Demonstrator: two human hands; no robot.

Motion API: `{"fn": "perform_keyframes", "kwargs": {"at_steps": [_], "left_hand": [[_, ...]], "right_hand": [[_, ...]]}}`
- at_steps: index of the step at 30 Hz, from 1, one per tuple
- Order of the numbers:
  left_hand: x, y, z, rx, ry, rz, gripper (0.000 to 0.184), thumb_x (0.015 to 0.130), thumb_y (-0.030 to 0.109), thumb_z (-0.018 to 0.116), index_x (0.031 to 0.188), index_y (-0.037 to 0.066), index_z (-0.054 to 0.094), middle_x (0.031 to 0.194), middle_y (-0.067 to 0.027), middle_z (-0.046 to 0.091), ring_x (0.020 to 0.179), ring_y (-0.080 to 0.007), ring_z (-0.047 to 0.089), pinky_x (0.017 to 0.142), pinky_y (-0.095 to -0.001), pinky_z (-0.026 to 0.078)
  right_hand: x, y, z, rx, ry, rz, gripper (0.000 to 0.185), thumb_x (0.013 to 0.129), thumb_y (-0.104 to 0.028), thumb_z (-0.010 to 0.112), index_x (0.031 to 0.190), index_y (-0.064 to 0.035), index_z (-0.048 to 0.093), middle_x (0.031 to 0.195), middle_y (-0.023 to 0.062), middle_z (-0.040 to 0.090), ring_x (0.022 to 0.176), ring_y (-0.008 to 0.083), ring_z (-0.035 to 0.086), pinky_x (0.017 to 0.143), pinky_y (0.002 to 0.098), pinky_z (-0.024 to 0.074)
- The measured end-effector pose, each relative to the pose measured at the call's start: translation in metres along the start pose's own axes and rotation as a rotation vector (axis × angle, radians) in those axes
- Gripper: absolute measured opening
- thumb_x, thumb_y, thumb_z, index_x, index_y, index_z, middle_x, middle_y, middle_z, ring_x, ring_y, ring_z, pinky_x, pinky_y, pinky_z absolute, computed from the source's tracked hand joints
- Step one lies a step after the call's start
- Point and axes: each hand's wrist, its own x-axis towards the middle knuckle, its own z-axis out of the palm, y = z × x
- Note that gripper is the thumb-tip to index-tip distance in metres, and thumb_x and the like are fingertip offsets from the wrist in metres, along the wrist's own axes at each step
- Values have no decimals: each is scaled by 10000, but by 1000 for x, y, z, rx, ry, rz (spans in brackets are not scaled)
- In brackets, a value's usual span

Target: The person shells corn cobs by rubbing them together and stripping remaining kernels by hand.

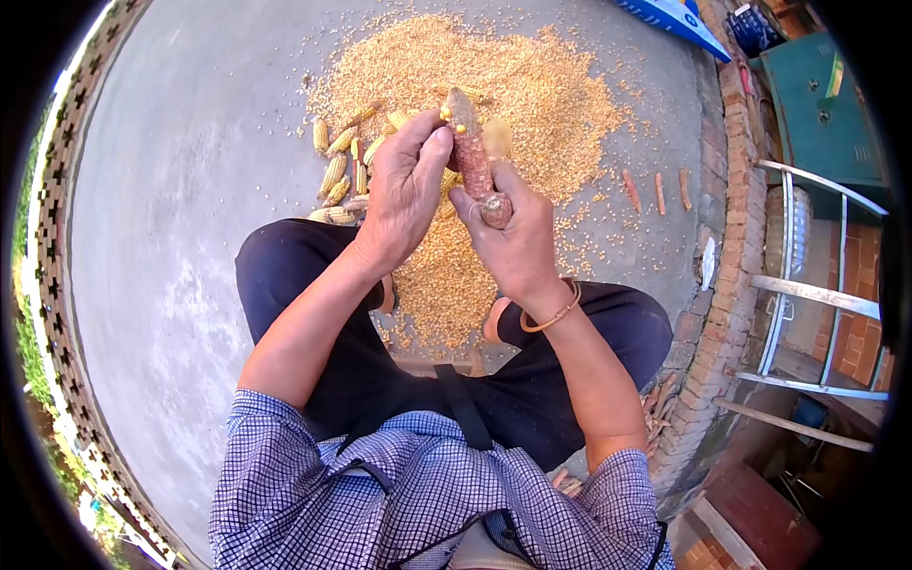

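Observation:
A reddish corn cob (pixel 470 160), stripped almost bare, is held up between my hands, with a few yellow kernels left near its upper end. My right hand (pixel 516 236) is closed around the cob's lower end. Against its upper left side my left hand (pixel 408 185) is closed, fingertips beside the remaining kernels. A pale yellow rounded shape (pixel 497 140) shows just right of the cob; I cannot make out what it is. Under and beyond my hands spreads a heap of loose corn kernels (pixel 541 85). Several unshelled ears of corn (pixel 334 174) lie left of my left hand.
Bare cobs (pixel 659 193) lie on the concrete floor (pixel 180 180) to the right. A low brick edge (pixel 736 209) runs along that side, with a metal frame (pixel 817 290) and a green cabinet (pixel 822 109) past it. A blue object (pixel 674 21) is at the top right.

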Motion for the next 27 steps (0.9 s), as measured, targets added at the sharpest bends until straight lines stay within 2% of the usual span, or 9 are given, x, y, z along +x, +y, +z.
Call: {"fn": "perform_keyframes", "kwargs": {"at_steps": [4, 7, 10, 14, 16, 19, 21, 25, 27], "left_hand": [[2, 0, 1, -111, 6, -17, 239, 1007, 130, 441, 1095, -53, 567, 893, -45, 607, 821, -89, 560, 755, -264, 478], [1, 0, 0, -109, -9, -40, 249, 1006, 117, 424, 1125, -51, 564, 903, -47, 611, 839, -93, 561, 776, -265, 480], [2, -1, 2, -28, 44, -18, 261, 997, 91, 404, 1164, -44, 553, 910, -54, 613, 848, -101, 567, 790, -266, 486], [2, -9, -1, 172, 25, 51, 304, 965, 32, 368, 1212, -31, 534, 930, -77, 621, 857, -123, 593, 808, -287, 503], [6, -3, -6, 45, -52, -78, 369, 942, 29, 339, 1258, -33, 519, 1005, -111, 627, 938, -165, 617, 878, -316, 507], [9, 9, -7, -204, -126, -177, 410, 934, 60, 320, 1288, -55, 493, 1046, -157, 628, 977, -218, 631, 916, -348, 511], [8, 21, -4, -347, -141, -232, 426, 982, 160, 319, 1297, -89, 462, 1056, -209, 622, 974, -269, 631, 919, -375, 510], [10, 17, -7, -455, -214, -196, 437, 1042, 267, 343, 1285, -69, 479, 1005, -168, 622, 900, -219, 628, 806, -328, 534], [9, 11, -6, -425, -210, -172, 458, 1053, 318, 352, 1274, -58, 490, 963, -145, 619, 824, -190, 621, 722, -296, 537]], "right_hand": [[-1, -3, 1, -94, 31, -29, 201, 826, -105, 714, 870, -15, 539, 700, 209, 608, 657, 397, 621, 552, 407, 460], [-3, 2, 4, -148, 70, -99, 208, 821, -97, 708, 879, -14, 527, 700, 196, 605, 655, 384, 626, 554, 427, 460], [-4, 6, 5, -234, 84, -161, 198, 828, -91, 726, 874, -12, 550, 664, 159, 592, 575, 302, 606, 535, 352, 449], [-5, 7, 6, -229, 57, -185, 191, 838, -93, 714, 893, -10, 550, 669, 164, 590, 589, 317, 609, 535, 358, 448], [-5, 7, 5, -208, 31, -164, 194, 852, -108, 710, 907, -7, 554, 669, 134, 608, 570, 267, 609, 533, 354, 449], [-1, 15, 3, 99, -80, -78, 182, 886, -135, 694, 942, -5, 580, 690, 62, 629, 539, 141, 574, 490, 298, 439], [-1, 13, 1, 271, -155, 116, 207, 881, -162, 707, 932, 9, 601, 731, 74, 644, 574, 150, 589, 532, 308, 461], [-1, 2, -3, 495, -343, 320, 206, 907, -191, 688, 918, -2, 607, 728, 26, 622, 538, 73, 540, 485, 241, 437], [-3, 2, 2, 519, -321, 324, 194, 916, -189, 677, 916, -9, 603, 717, 27, 613, 515, 57, 520, 456, 210, 409]]}}
